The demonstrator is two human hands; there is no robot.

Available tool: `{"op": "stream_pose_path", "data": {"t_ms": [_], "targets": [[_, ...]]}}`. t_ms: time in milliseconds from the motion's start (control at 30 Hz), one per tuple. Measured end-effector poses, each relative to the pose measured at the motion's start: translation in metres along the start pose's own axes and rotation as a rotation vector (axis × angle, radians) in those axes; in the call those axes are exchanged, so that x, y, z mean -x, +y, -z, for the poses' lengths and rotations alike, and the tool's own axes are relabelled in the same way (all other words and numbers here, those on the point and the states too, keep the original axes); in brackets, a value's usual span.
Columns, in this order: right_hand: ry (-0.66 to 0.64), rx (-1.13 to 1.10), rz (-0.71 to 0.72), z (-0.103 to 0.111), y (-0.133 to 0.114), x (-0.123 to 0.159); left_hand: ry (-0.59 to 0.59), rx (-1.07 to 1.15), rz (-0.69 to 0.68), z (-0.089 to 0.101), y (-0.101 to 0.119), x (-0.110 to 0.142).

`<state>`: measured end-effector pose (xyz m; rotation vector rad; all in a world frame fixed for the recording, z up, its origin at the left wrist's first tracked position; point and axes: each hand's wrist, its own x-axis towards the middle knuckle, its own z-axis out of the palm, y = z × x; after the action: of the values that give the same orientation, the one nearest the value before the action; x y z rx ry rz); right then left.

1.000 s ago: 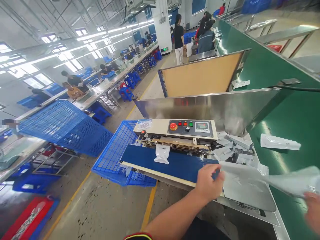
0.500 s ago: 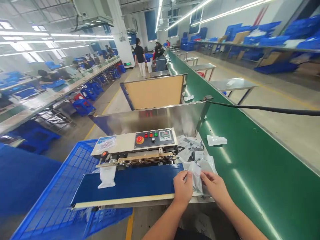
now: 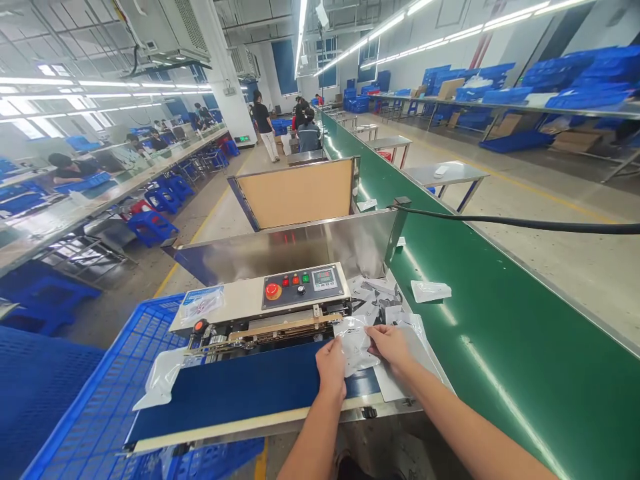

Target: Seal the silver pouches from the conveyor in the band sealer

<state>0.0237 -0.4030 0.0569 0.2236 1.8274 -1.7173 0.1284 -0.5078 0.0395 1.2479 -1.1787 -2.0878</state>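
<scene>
Both my hands hold one clear plastic pouch point(image 3: 356, 345) on the dark blue belt point(image 3: 240, 393) of a sealing machine point(image 3: 260, 303). My left hand point(image 3: 331, 369) pinches its lower left edge, fingers closed. My right hand point(image 3: 390, 347) grips its right side. The pouch's top edge lies at the machine's sealing slot, below the control panel point(image 3: 303, 287). Another pouch point(image 3: 163, 377) hangs off the belt's left end above a blue crate point(image 3: 90, 413).
Several loose pouches point(image 3: 377, 303) are piled right of the machine, and one pouch point(image 3: 430, 291) lies on the green conveyor point(image 3: 500, 333). A steel guard point(image 3: 300, 243) and a wooden panel point(image 3: 297, 193) stand behind. A black cable point(image 3: 525, 223) crosses the conveyor. People work at far tables.
The camera swung right. My right hand brought a pouch from the conveyor side, both hands took it and moved it left to the sealing slot. The earlier pouch travelled to the belt's left end.
</scene>
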Motion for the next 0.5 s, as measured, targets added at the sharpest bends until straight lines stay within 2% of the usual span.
{"op": "stream_pose_path", "data": {"t_ms": [133, 200, 233, 267, 333, 400, 500], "targets": [[-0.097, 0.009, -0.032, -0.033, 0.005, 0.003, 0.03, 0.031, -0.003, 0.027, 0.013, -0.004], [-0.177, 0.012, -0.06, -0.035, 0.002, 0.005, 0.05, 0.01, -0.031, 0.043, 0.021, -0.006], [-0.199, 0.016, -0.057, -0.029, -0.002, 0.004, 0.064, -0.009, -0.044, 0.051, 0.026, -0.006], [-0.196, 0.021, -0.038, -0.018, -0.007, -0.001, 0.09, -0.033, -0.059, 0.06, 0.031, -0.006], [-0.088, 0.023, 0.039, 0.019, -0.02, -0.019, 0.192, -0.085, -0.105, 0.081, 0.04, -0.003], [0.123, 0.023, 0.097, 0.068, -0.031, -0.05, 0.34, -0.13, -0.192, 0.105, 0.045, 0.006], [0.473, 0.136, 0.026, 0.142, -0.037, -0.103, 0.501, -0.173, -0.293, 0.14, 0.046, 0.027]]}}
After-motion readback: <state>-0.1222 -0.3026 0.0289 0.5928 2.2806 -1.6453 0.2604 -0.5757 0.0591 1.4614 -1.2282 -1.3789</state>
